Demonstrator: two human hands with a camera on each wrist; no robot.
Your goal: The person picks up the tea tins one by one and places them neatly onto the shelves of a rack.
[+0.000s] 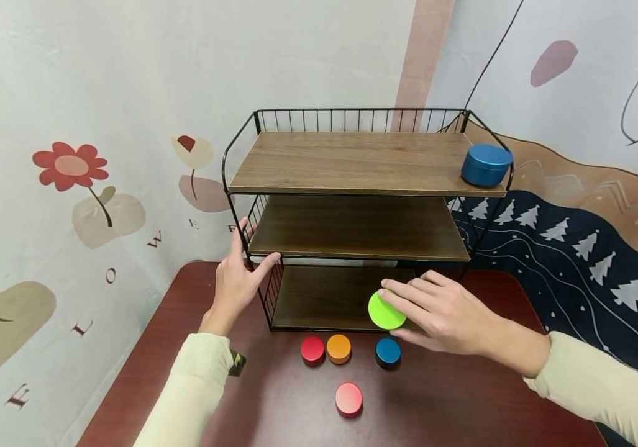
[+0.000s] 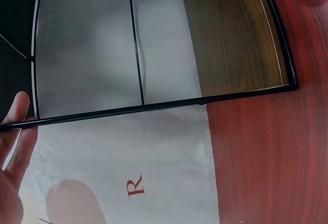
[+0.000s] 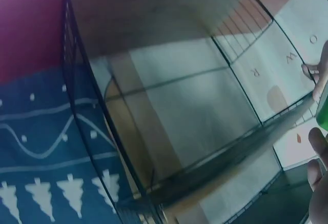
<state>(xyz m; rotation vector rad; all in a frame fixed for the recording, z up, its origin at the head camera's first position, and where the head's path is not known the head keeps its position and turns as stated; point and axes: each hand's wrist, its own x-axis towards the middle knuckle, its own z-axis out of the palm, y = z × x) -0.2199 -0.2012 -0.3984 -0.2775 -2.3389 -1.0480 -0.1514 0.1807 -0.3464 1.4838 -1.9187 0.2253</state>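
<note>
Green disc [image 1: 387,310] pinched at the fingertips of the right hand [image 1: 438,313], before the bottom shelf of the rack [image 1: 352,161]; the left hand [image 1: 235,279], well apart from it, spreads thumb and fingers astride the left upright. In the blurred right wrist view the disc is cut off by the frame edge. The left sleeve [image 1: 195,372] partly hides a dark object [image 1: 236,363]. A blue tin [image 1: 485,166], its contents unseen, stands on the top shelf, at the right.
</note>
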